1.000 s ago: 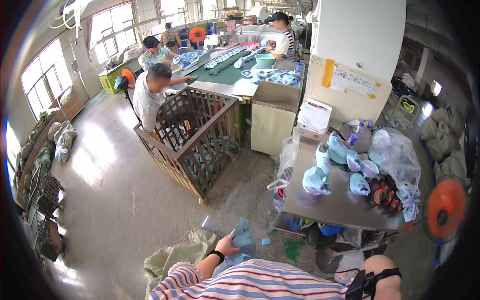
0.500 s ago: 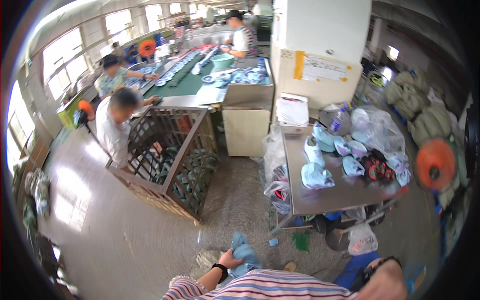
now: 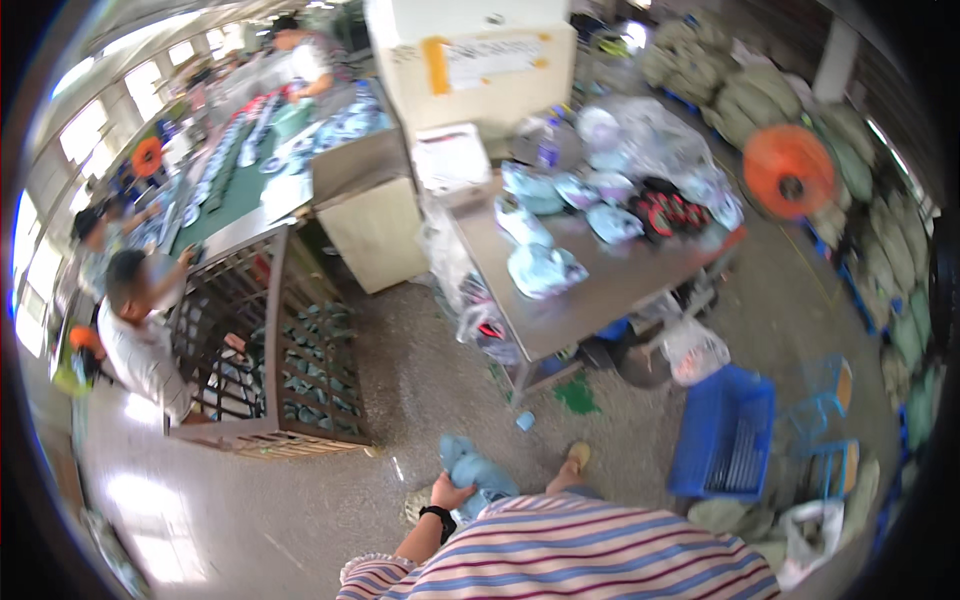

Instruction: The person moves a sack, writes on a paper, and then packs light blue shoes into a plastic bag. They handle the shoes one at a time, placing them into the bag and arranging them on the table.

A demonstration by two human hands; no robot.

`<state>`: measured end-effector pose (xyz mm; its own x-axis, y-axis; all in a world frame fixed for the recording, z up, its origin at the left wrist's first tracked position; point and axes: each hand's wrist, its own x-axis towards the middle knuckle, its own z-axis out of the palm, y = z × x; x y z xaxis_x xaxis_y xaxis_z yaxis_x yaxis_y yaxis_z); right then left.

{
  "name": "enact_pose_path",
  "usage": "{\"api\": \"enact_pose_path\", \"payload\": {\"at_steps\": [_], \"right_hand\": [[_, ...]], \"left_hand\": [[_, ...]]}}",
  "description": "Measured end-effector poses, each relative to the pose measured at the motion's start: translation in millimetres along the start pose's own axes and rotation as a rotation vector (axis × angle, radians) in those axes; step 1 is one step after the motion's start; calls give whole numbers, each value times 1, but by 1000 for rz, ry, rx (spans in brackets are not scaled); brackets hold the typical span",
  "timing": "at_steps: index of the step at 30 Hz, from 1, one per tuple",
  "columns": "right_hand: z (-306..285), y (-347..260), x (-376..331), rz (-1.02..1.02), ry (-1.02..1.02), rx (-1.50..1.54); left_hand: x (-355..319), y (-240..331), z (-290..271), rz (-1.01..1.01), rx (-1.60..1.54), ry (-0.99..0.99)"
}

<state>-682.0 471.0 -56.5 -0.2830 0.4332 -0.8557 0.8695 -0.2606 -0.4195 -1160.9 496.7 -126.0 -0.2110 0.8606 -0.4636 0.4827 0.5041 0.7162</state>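
Note:
Low in front of my striped shirt, my left hand [image 3: 452,492] is closed around a bundle of light-blue caps [image 3: 478,470], which look nested together. A black band circles that wrist. My right hand is out of the picture. Ahead and to the right stands a metal table [image 3: 535,325]. Loose light-blue caps [image 3: 545,270] lie on it, beside a black-and-red heap [image 3: 668,210] and clear plastic bags [image 3: 650,135].
A brown slatted bin [image 3: 272,340] holding dark green pieces stands left, with a person [image 3: 145,335] leaning at it. A blue plastic crate [image 3: 690,460] sits on the floor at right. Beyond are an orange fan [image 3: 790,170], stuffed sacks [image 3: 755,105] and a long green-topped worktable [image 3: 225,215].
My view has turned right, so the table and bin appear farther left and the blue crate shows fully. My right hand has left the picture. The left still grips the caps.

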Motion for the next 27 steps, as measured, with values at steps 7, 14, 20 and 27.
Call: {"api": "enact_pose_path", "payload": {"at_steps": [7,14,20,27], "right_hand": [[85,23,6,-36,132,49],[109,27,-3,9,218,68],[111,29,20,113,125,-138],[126,36,88,-63,151,-101]], "left_hand": [[11,-26,-2,-80,193,-64],[18,12,7,47,352,-170],[17,22,-2,109,225,-172],[14,31,-17,53,360,-108]]}}
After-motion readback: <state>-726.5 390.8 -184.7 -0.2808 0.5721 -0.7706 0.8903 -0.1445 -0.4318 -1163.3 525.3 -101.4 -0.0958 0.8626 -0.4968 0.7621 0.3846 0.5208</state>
